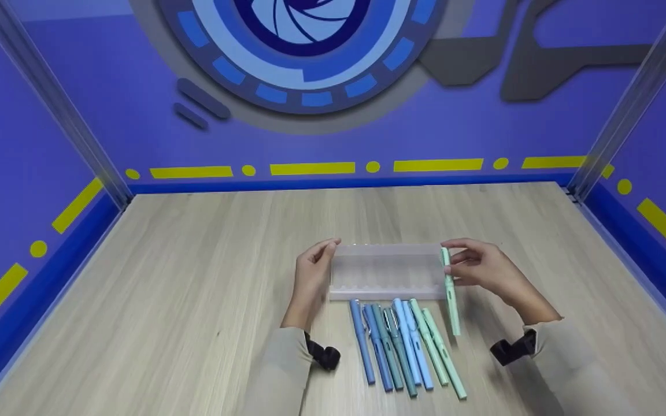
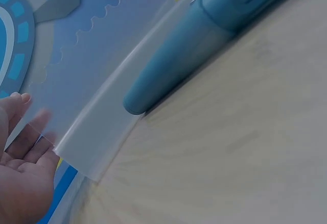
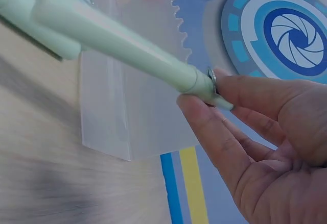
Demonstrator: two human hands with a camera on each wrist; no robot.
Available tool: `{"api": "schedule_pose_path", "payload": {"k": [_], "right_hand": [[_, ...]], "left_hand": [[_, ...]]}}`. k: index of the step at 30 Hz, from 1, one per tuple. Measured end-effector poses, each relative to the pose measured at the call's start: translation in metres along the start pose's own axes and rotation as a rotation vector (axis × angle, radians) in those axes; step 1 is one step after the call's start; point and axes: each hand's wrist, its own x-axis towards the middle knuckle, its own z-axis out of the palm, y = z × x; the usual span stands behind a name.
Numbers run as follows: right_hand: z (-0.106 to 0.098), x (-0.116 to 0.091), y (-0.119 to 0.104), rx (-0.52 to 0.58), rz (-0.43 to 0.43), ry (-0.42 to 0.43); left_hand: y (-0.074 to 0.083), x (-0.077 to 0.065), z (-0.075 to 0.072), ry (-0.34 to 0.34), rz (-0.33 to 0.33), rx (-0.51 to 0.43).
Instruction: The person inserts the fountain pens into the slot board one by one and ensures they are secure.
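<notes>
Seemingly bringing green pen (image 1: 450, 294) to translucent case (image 1: 388, 267)
Pinching pen in right grip (image 1: 482, 266), case edge in left grip (image 1: 311, 271); likely needs aligning next.

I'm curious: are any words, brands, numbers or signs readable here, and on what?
No readable words, brands or numbers show.
Pens: no lettering can be made out; any fine print is too small or blurred.
Translucent plastic piece: no label visible.
Black wrist devices: nothing readable.
Wall: only graphics, a round emblem, yellow bars and dots.
</notes>
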Motion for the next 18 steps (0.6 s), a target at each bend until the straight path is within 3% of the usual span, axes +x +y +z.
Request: {"api": "schedule_pose_path", "payload": {"k": [18], "right_hand": [[-0.001, 0.017, -0.013, 0.042, -0.087, 0.219]], "left_hand": [[0.001, -0.002, -0.001, 0.000, -0.032, 0.034]]}}
